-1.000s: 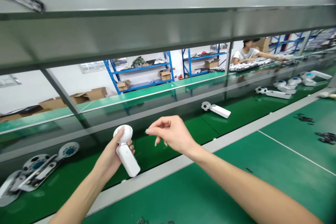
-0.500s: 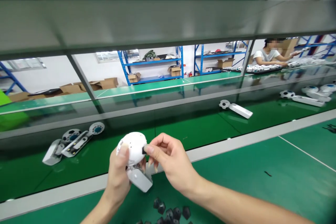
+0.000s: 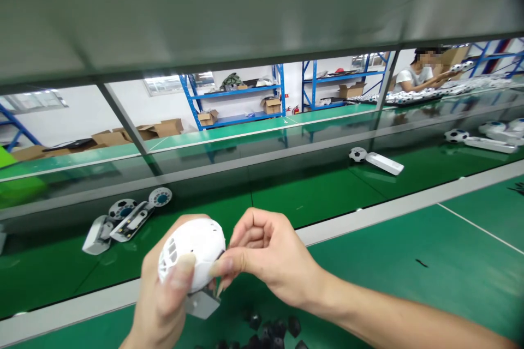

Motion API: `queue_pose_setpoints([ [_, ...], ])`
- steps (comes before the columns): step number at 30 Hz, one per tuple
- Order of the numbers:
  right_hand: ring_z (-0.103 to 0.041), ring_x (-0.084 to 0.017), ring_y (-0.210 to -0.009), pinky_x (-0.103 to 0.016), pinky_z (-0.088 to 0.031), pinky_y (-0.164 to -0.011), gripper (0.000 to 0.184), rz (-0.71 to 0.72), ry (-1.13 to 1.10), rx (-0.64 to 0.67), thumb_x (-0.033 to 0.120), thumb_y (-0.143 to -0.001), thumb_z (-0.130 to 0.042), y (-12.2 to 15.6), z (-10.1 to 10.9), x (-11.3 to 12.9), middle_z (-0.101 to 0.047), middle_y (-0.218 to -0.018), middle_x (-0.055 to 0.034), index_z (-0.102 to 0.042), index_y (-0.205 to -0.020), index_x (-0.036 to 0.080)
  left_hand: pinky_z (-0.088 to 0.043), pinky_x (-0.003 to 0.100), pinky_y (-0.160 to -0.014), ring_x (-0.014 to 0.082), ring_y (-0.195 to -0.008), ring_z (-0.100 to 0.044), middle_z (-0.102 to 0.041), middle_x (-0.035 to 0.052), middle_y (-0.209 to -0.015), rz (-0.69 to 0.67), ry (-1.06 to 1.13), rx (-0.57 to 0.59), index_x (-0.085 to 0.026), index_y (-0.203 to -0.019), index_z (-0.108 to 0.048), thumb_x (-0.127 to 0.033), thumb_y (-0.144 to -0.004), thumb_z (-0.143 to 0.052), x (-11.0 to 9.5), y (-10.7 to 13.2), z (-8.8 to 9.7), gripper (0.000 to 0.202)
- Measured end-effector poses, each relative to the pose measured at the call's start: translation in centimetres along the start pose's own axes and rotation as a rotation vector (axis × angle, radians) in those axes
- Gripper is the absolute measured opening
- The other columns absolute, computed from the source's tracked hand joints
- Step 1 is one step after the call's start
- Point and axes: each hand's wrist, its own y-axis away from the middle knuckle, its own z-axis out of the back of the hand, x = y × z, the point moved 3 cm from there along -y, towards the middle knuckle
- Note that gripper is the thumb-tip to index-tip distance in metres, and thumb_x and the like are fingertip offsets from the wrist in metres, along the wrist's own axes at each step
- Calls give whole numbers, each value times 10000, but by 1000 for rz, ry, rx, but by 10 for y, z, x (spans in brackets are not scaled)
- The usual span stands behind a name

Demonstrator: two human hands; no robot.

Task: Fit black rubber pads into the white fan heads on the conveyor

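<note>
Two hands share one white plastic dome (image 3: 192, 253) on my feed, held just above the near green bench (image 3: 409, 294), low and left of centre in the frame. My left hand (image 3: 161, 297) is closed around it from below, with the thumb (image 3: 180, 278) pressed across the slotted vents. My right hand (image 3: 272, 259) comes in from the right, thumb and bent fingers pinched at the dome's lower right edge. A pale grey handle (image 3: 202, 304) sticks out under the dome, so the long axis runs nearly upright, tilted slightly, with the handle pointing down and toward me and the vents facing upper left.

Small black parts (image 3: 278, 330) lie in a loose heap below the hands. Beyond a grey rail, two white assemblies (image 3: 126, 221) sit on the green belt (image 3: 311, 196) at left. A football-patterned ball (image 3: 357, 154) lies beside a white handle (image 3: 383, 163). A co-worker (image 3: 415, 73) works at upper right.
</note>
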Motion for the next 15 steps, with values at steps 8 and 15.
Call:
queue_pose_setpoints([
  [8, -725, -169, -655, -270, -550, -671, 486, 84, 194, 42, 463, -660, -1017, 14, -8, 14, -722, -677, 38, -631, -809, 208, -429, 355, -386, 212, -429, -519, -620, 29, -608, 59, 0, -1, -275, -880, -719, -651, -650, -775, -19, 7, 9, 444],
  [15, -680, -138, -693, -241, -527, -664, 221, 349, 451, 18, 303, -945, -806, 18, -23, 28, -671, -769, 66, -591, -936, 252, -502, 298, -435, 234, -601, -661, -661, 20, -686, 124, 227, 4, -219, -919, -663, -612, -748, -783, -21, -7, 7, 445],
])
